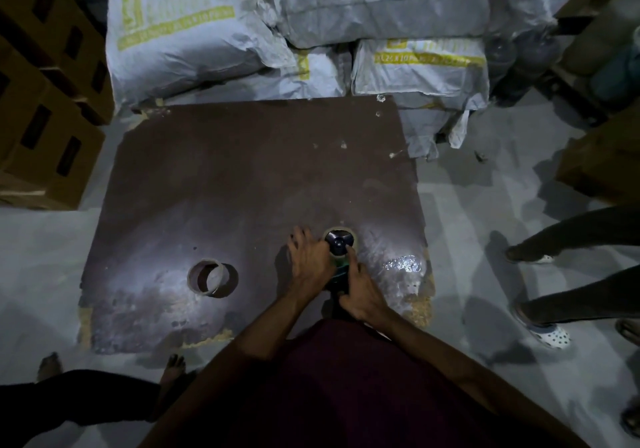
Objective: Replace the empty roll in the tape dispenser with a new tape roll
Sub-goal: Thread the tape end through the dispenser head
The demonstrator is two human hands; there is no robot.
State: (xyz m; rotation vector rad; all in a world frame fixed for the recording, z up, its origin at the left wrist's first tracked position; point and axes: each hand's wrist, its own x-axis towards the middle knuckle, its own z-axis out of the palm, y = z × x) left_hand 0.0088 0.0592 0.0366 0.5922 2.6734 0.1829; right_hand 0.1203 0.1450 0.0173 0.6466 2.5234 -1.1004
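Observation:
A dark tape dispenser (337,245) lies on a brown board (242,170) near its front right. A thin cardboard ring surrounds its black hub. My left hand (308,262) rests flat beside the hub, fingers spread against the dispenser's left side. My right hand (362,290) grips the dispenser's body, and its index finger reaches up to the hub. The handle is mostly hidden under both hands. A separate tape roll (207,276) stands on its flat side at the board's front left, apart from both hands.
Grey-white sacks (277,32) are stacked behind the board. Brown cartons (45,101) stand at the left. Crumpled clear film (403,264) lies at the board's right edge. Other people's legs and feet (550,335) stand on the grey floor at right and lower left.

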